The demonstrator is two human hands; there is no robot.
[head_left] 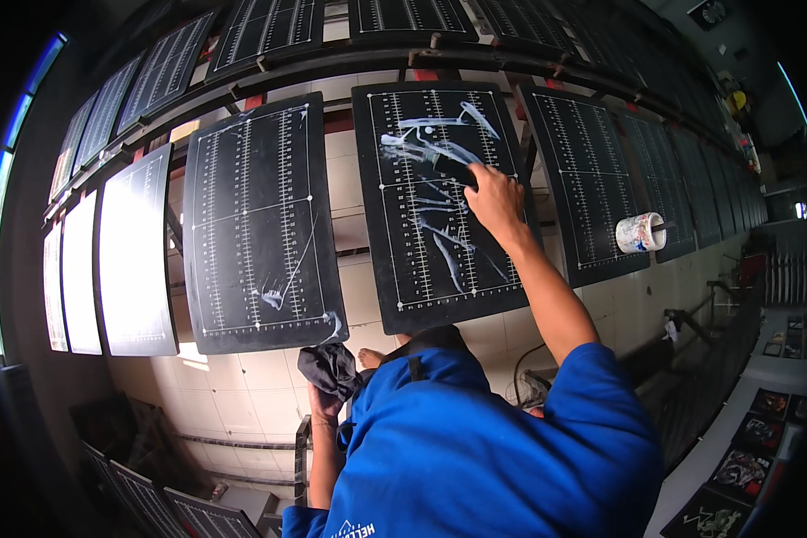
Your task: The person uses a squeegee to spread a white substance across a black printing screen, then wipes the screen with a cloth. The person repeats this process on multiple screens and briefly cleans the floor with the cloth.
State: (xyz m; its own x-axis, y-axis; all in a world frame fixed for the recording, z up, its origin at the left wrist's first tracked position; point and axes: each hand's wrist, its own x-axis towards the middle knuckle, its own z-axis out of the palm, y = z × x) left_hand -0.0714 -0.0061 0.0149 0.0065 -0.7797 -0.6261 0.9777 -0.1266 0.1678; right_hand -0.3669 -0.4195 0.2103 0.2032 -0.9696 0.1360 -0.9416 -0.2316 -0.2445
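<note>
Pressed down on a black board (394,296) with white grid lines and number rows, my right hand (496,204) has its fingers curled. A dark, flat-looking piece seems to lie at its fingertips, but it blends into the board and I cannot make out its kind. White smears of paste (439,208) streak the board left of and around this hand. Low on the left, beside my body, my left hand (325,403) is closed on a crumpled dark cloth (330,369), near the lower corner of another black board (264,233).
That left board carries small white smudges. A paste-stained white tub (638,233) stands on a board to the right (592,179). More boards rest on a dark rail (377,58) at the back. Pale floor tiles (242,394) show between boards; a metal frame (302,457) is by my left arm.
</note>
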